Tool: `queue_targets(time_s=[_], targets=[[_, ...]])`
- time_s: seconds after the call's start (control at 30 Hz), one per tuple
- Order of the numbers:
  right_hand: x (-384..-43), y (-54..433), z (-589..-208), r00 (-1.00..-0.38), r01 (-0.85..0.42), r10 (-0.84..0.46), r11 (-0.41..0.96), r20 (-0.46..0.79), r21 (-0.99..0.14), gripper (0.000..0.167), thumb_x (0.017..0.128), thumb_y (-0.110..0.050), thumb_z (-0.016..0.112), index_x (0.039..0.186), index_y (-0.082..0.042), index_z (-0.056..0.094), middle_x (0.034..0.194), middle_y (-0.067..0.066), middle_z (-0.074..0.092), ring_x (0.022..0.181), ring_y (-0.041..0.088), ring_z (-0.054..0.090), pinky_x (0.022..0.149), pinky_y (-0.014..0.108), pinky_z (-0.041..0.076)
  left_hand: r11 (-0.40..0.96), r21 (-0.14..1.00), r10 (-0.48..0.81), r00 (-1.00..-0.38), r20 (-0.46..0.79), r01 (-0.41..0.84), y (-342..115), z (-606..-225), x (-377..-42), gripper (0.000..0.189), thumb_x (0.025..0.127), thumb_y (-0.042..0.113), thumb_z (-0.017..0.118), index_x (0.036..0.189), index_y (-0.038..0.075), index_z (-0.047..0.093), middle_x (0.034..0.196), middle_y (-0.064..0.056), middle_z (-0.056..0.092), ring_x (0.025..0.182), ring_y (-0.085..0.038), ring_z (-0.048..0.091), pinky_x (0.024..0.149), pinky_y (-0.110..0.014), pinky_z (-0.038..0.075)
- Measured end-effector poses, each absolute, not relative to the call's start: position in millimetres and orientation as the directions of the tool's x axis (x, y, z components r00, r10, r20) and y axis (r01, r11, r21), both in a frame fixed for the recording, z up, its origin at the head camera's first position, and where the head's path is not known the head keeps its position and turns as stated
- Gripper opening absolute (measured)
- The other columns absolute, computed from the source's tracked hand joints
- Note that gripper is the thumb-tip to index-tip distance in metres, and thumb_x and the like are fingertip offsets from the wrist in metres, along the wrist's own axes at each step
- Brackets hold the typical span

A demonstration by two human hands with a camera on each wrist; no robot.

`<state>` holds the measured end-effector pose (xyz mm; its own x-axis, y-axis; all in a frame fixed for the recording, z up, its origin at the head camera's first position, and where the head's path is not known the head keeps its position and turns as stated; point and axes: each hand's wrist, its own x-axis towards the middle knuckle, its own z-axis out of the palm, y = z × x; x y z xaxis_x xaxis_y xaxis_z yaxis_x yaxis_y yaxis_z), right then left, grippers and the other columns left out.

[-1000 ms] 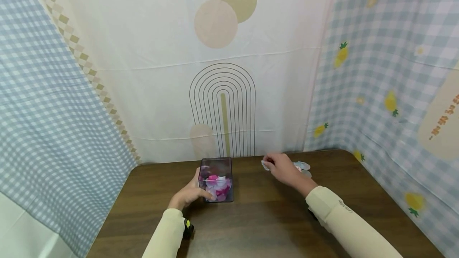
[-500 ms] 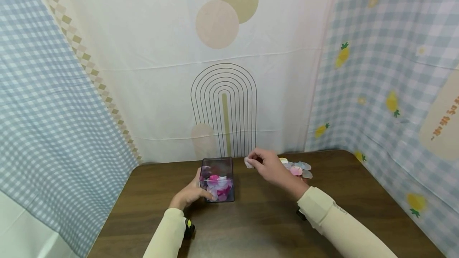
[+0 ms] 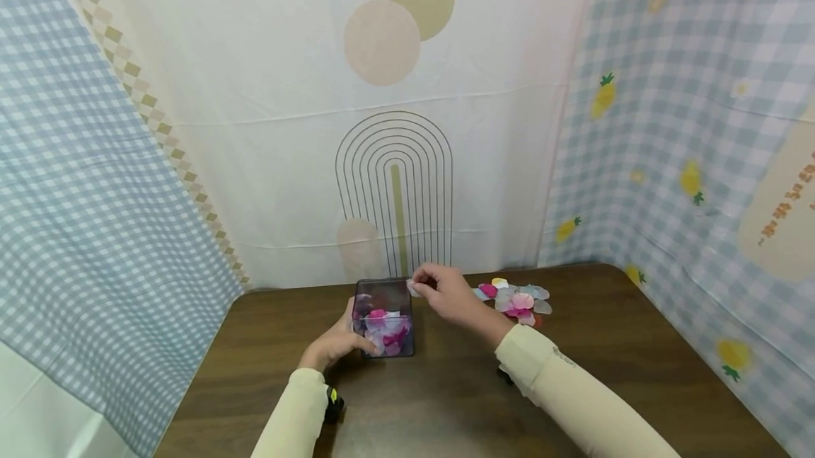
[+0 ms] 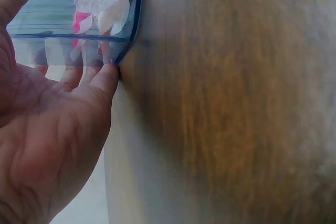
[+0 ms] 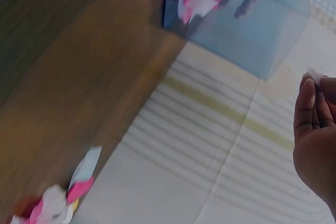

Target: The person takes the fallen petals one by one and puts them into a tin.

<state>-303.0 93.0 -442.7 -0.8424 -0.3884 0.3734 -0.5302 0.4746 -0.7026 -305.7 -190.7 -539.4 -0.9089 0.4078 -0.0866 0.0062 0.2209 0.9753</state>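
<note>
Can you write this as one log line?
left hand: holds clear box; right hand: pinches pale petal near box; loose petals: on table

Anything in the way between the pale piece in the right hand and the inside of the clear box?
Nothing loose shows between. The right hand pinches the pale piece beside the clear box; whether it clears the rim, I can't tell.
</note>
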Motion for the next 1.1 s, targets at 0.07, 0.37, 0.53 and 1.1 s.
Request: queue_targets(time_s=[0.07, 0.37, 0.53, 1.1], targets=[[-308, 81, -445, -0.833, -0.542, -0.406, 0.465, 0.376, -0.7, 0.005, 0.104, -0.012, 0.069, 0.104, -0.014, 0.073, 0.096, 0.002, 0.075, 0.082, 0.01, 0.062, 0.073, 0.024, 0.054, 0.217, 0.976, 0.411, -0.908, -0.082, 0.01, -191, -539, -307, 0.113, 0.07, -0.002, 0.09, 0.156, 0.02, 0.019, 0.15, -0.022, 0.055, 0.128, -0.029, 0.061, 0.121, -0.051, 0.041], [-336, 35, -451, -0.817, -0.566, -0.497, 0.591, 0.293, -0.574, 0.009, 0.106, -0.019, 0.067, 0.103, -0.013, 0.074, 0.096, 0.001, 0.077, 0.079, 0.008, 0.065, 0.071, 0.026, 0.056, 0.214, 0.977, 0.426, -0.9, -0.096, -0.004, -193, -538, -311, 0.118, 0.07, -0.003, 0.09, 0.159, 0.02, 0.016, 0.152, -0.021, 0.056, 0.13, -0.028, 0.062, 0.121, -0.05, 0.041], [-341, 25, -453, -0.802, -0.585, -0.547, 0.64, 0.24, -0.497, 0.011, 0.105, -0.018, 0.067, 0.103, -0.011, 0.076, 0.099, 0.003, 0.078, 0.081, 0.009, 0.066, 0.073, 0.025, 0.056, 0.207, 0.978, 0.425, -0.899, -0.106, -0.018, -191, -536, -310, 0.119, 0.069, -0.003, 0.09, 0.159, 0.022, 0.016, 0.153, -0.019, 0.057, 0.133, -0.028, 0.061, 0.123, -0.051, 0.039], [-332, 16, -456, -0.813, -0.579, -0.556, 0.746, 0.171, -0.328, 0.013, 0.102, -0.016, 0.069, 0.106, -0.014, 0.081, 0.106, 0.001, 0.082, 0.099, 0.017, 0.075, 0.088, 0.033, 0.061, 0.234, 0.972, 0.42, -0.898, -0.13, -0.031, -191, -536, -305, 0.116, 0.068, -0.004, 0.091, 0.154, 0.023, 0.018, 0.153, -0.018, 0.056, 0.131, -0.027, 0.06, 0.117, -0.043, 0.043]])
